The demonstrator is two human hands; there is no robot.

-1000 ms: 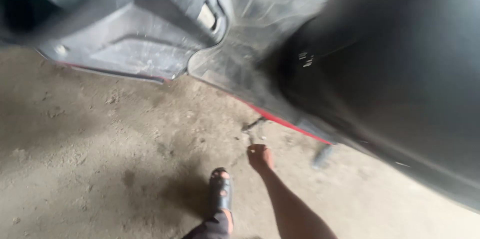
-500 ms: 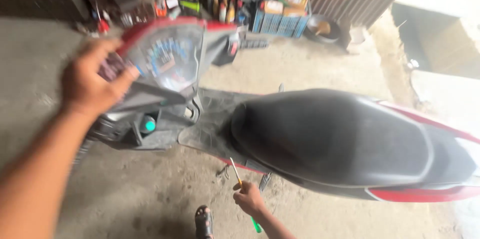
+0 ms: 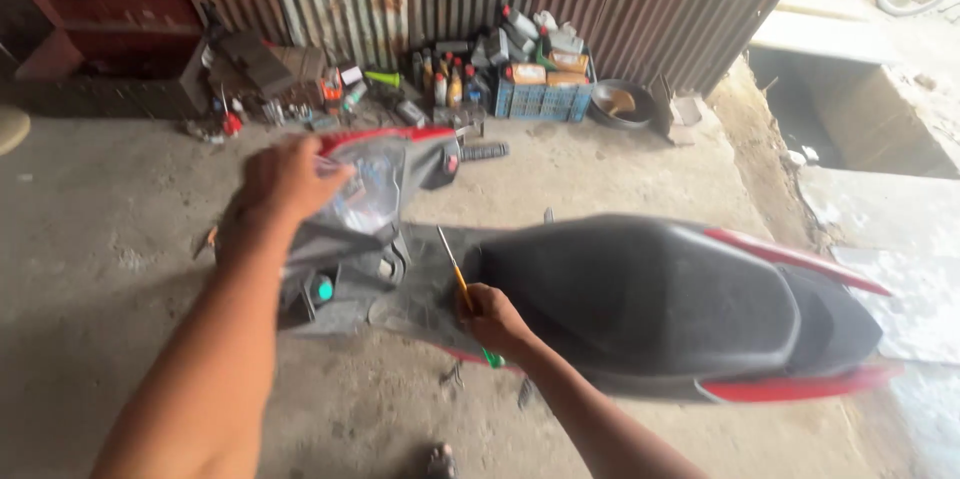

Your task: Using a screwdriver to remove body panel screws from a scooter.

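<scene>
Now the right hand (image 3: 492, 321) is seen closed around a screwdriver (image 3: 460, 284), yellow shaft angled up over the scooter's footboard (image 3: 420, 279), green handle end below the fist. Half a second back the tool was held lower, beside the scooter. The left hand (image 3: 285, 179) is spread over the instrument cluster (image 3: 372, 189), as before. Black seat (image 3: 640, 299) lies to the right; bottles and a blue crate (image 3: 545, 99) stand against the corrugated wall.
</scene>
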